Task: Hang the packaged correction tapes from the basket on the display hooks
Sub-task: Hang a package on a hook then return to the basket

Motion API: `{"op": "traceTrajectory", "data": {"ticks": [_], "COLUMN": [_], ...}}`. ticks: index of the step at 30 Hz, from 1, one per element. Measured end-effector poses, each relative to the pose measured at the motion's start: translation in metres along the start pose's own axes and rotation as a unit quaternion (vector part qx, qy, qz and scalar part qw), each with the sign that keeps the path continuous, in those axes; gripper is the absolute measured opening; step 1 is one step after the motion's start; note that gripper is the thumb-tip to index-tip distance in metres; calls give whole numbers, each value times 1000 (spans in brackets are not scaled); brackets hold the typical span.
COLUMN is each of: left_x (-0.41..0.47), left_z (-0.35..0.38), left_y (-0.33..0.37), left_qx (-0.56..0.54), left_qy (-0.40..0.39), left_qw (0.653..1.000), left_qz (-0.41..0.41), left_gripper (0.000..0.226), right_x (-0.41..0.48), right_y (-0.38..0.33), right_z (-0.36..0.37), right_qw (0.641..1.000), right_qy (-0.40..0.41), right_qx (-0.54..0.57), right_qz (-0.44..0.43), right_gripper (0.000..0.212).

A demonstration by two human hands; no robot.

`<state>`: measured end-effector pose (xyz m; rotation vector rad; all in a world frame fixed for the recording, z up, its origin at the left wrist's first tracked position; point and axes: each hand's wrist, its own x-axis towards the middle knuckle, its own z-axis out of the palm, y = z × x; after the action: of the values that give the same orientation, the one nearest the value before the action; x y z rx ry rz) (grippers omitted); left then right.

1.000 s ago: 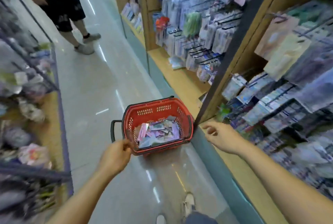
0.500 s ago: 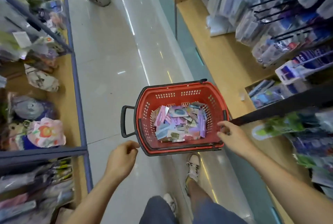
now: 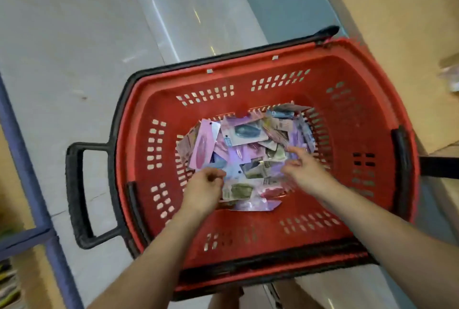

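Observation:
A red plastic basket (image 3: 347, 115) with black handles fills the middle of the view, standing on the aisle floor. On its bottom lies a heap of packaged correction tapes (image 3: 246, 144) on pink, purple and white cards. Both my hands are inside the basket above the heap. My left hand (image 3: 205, 189) hovers at the heap's near left edge with fingers curled; nothing shows in it. My right hand (image 3: 301, 169) is blurred by motion, fingers spread over the right side of the heap. The display hooks are out of view.
A black pull handle (image 3: 77, 192) sticks out of the basket's left side. A wooden shelf base (image 3: 397, 10) runs along the right, and a blue-framed wooden shelf (image 3: 29, 184) along the left. The grey tiled floor (image 3: 74, 35) lies between them.
The view has dropped and closed in on the basket. Both hands went from the basket's near rim down inside it, onto the heap of packages. The shelves with hooks have left the view.

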<state>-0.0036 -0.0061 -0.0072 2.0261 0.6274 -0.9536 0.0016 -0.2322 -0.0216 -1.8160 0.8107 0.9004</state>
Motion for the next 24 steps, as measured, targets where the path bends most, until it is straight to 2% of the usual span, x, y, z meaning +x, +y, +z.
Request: {"op": "traceTrajectory", "data": {"ticks": [2, 4, 6, 8, 11, 15, 17, 19, 20, 22, 24], "left_x": [45, 84, 117, 139, 163, 147, 124, 104, 95, 85, 83], "left_z": [24, 43, 58, 70, 86, 79, 66, 54, 49, 44, 45], "left_y": [-11, -15, -11, -3, -1, -5, -4, -11, -15, -25, -35], "left_qx": [-17, -12, -56, -141, -247, -271, -266, -271, -273, -288, -291], "left_qy": [3, 13, 25, 21, 26, 60, 86, 99, 96, 91, 94], "left_qw": [1000, 1000, 998, 990, 967, 958, 958, 956, 956, 952, 950], "left_qz": [-14, -3, -2, -16, -61, -75, -67, -60, -57, -60, -71], "left_gripper": [14, 19, 17, 16, 17, 7, 12, 17, 16, 17, 23], "right_x": [33, 61, 84, 103, 122, 134, 138, 144, 149, 157, 162], "right_y": [7, 12, 14, 13, 1, -3, -3, 3, 8, 16, 19], "right_z": [18, 34, 47, 57, 67, 69, 67, 63, 62, 64, 72], "right_qw": [999, 998, 996, 988, 942, 926, 938, 974, 980, 968, 959], "right_qy": [3, 6, 3, 8, 14, 60, 103, 171, 199, 206, 173], "right_qx": [33, 68, 90, 148, 318, 350, 312, 140, 30, -122, -204], "right_qz": [2, 4, 19, 41, 106, 131, 113, 42, -3, -73, -97], "right_gripper": [53, 56, 55, 47, 27, 17, 15, 14, 18, 41, 61]}}
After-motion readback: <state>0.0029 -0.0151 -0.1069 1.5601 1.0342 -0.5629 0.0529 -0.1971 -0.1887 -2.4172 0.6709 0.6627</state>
